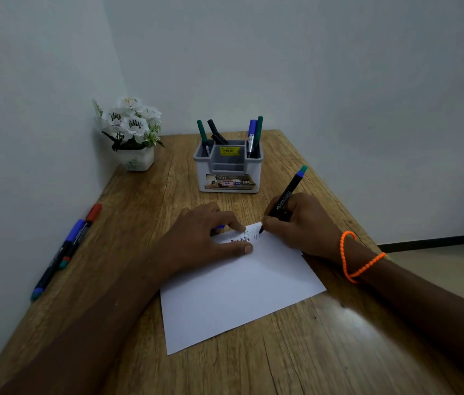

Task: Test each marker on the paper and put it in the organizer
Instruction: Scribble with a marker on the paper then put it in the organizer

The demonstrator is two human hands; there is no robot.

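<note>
My right hand grips a black marker with a blue and green end. Its tip touches the far edge of the white paper, beside several scribbled test marks. My left hand presses down on the paper's far left corner, with a small blue cap pinched under its fingers. The grey and white organizer stands beyond the paper and holds several markers upright. More markers lie in a row along the table's left edge.
A white pot of artificial flowers sits in the far left corner against the wall. The wooden table ends at a wall on the left and at the back. Its right edge drops to the floor.
</note>
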